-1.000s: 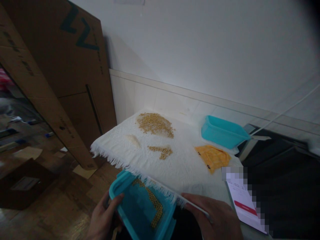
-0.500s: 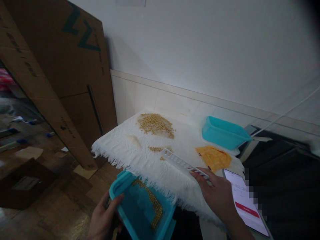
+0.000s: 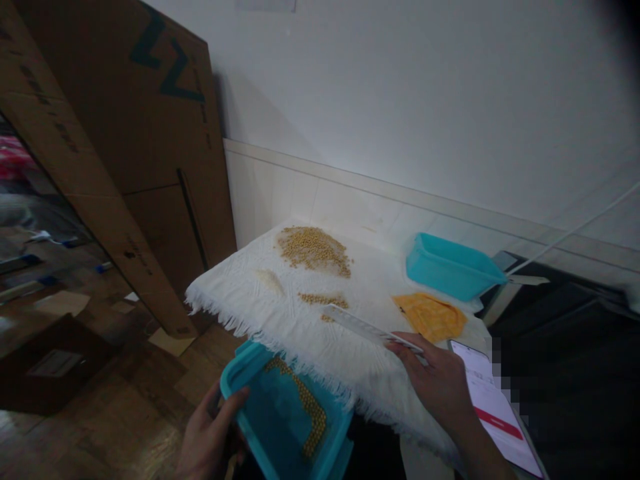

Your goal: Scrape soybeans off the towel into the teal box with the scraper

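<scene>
My left hand (image 3: pixel 213 427) grips the left rim of a turquoise plastic bin (image 3: pixel 270 427), held tilted just under the fringed front edge of the white cloth (image 3: pixel 270 320). Soybeans (image 3: pixel 313 417) lie in a curved band inside it. My right hand (image 3: pixel 440 377) is closed around the near end of a narrow white plastic strip with slots (image 3: pixel 365 327). The strip's far end is at the cloth, beside a small row of soybeans (image 3: pixel 325 300). Farther back is a larger pile of soybeans (image 3: pixel 315 248). To its left lies a small pale heap (image 3: pixel 270 281), too blurred to name.
A second turquoise bin (image 3: pixel 453 267) stands at the back right, with a crumpled yellow cloth (image 3: pixel 430 317) before it. A lit phone (image 3: pixel 493 400) lies by my right forearm. A large cardboard box (image 3: pixel 120 133) stands at left; a wall closes off the back.
The white strip has turned in my right hand, so its slotted face now shows less. More of the small soybean row is visible. My left hand and the bin hold nearly the same position.
</scene>
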Demonstrator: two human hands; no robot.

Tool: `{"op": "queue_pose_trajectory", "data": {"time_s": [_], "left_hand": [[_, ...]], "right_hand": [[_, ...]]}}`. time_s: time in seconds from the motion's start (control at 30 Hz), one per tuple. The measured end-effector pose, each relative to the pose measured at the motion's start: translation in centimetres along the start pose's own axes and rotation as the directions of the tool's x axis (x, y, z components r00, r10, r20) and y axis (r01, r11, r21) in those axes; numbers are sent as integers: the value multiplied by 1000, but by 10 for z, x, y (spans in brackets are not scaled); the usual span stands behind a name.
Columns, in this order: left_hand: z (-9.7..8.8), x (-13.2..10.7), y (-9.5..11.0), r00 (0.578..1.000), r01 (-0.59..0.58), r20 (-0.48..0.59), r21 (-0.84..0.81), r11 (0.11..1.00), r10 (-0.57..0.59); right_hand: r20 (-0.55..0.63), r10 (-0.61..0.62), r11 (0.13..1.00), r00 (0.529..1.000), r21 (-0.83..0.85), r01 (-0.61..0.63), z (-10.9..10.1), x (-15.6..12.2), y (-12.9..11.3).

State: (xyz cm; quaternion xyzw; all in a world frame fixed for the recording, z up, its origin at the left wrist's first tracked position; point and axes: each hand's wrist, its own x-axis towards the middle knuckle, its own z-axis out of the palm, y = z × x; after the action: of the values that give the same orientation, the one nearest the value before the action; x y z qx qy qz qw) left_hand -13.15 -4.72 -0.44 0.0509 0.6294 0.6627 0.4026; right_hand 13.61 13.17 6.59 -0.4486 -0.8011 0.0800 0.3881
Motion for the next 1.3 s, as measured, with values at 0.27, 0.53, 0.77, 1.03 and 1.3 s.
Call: {"op": "queue_pose_trajectory", "data": {"time_s": [0.27, 0.53, 0.77, 1.03, 1.3], "left_hand": [[0, 1, 1, 1000, -18, -5, 40, 999, 19], [-2, 3, -2, 1000, -6, 12, 31, 1000, 6], [0, 0, 2, 1000, -13, 0, 25, 1000, 13], [-1, 2, 0, 1000, -7, 2, 30, 1000, 6], [-2, 3, -3, 1000, -3, 8, 5, 1000, 3]], "right_hand": [[9, -23, 998, 1000, 60, 23, 2, 5, 1], [6, 36, 993, 999, 116, -37, 5, 15, -1], [53, -1, 988, 999, 153, -7, 4, 19, -1], [103, 24, 984, 994, 176, -42, 11, 26, 9], [101, 23, 982, 995, 186, -42, 5, 21, -2]]}}
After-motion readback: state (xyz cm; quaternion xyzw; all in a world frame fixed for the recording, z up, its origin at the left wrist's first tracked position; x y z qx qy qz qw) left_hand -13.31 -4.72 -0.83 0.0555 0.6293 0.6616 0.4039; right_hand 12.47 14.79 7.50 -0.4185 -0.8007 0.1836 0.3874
